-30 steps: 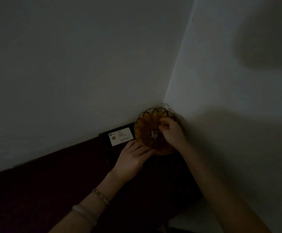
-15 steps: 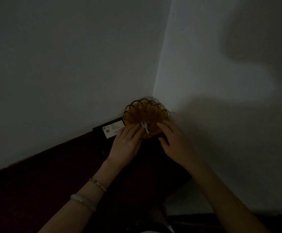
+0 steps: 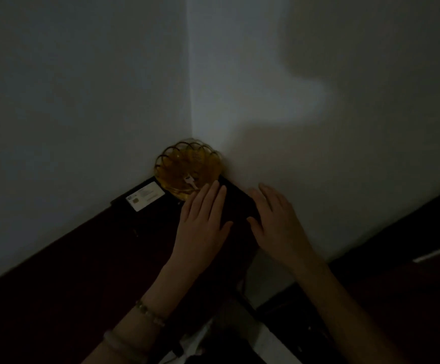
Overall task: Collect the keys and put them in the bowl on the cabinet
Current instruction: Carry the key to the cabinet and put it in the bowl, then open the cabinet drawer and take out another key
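Key (image 3: 190,183) in amber bowl (image 3: 208,164); nothing legible.

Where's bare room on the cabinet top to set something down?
Free: the dark cabinet top left of the left hand, below the card. A narrow strip lies between the left hand and right hand. Crowded: the back corner, with the amber bowl holding the key.

Dark cabinet (image 3: 82,279) under bowl (image 3: 208,164), card (image 3: 145,195)
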A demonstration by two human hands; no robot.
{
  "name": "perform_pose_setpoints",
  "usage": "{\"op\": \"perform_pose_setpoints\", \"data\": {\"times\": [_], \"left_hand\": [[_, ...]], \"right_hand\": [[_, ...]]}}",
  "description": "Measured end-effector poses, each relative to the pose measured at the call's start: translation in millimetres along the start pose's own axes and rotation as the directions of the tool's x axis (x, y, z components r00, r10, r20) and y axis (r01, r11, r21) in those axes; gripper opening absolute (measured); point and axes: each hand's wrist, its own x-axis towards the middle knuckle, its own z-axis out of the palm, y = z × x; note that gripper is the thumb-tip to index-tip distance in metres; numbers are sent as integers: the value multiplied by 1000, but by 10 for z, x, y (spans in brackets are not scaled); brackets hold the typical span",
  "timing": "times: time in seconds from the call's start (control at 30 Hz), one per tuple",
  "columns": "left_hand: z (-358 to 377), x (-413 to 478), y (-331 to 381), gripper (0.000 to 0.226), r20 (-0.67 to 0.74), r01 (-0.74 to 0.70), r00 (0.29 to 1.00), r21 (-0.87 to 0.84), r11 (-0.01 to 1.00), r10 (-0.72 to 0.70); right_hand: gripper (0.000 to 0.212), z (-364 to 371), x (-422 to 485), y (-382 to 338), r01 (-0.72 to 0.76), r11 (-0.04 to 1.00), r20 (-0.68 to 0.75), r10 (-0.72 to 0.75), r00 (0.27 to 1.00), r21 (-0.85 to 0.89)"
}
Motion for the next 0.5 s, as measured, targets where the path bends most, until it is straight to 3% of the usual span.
{"op": "perform_pose_setpoints", "data": {"times": [0.13, 0.27, 0.5], "left_hand": [[30, 30, 434, 58, -8, -148, 989, -90, 985, 148], [85, -25, 925, 55, -58, -354, 935, -223, 908, 350], [134, -355, 1972, 61, -71, -595, 778, -402, 696, 624]], "right_hand": [[52, -216, -460, 128, -102, 995, -63, 102, 993, 0], [52, -431, -1036, 230, -244, 968, -157, 232, 960, -61], [57, -881, -2364, 369, -587, 800, -306, 532, 790, -124]]}}
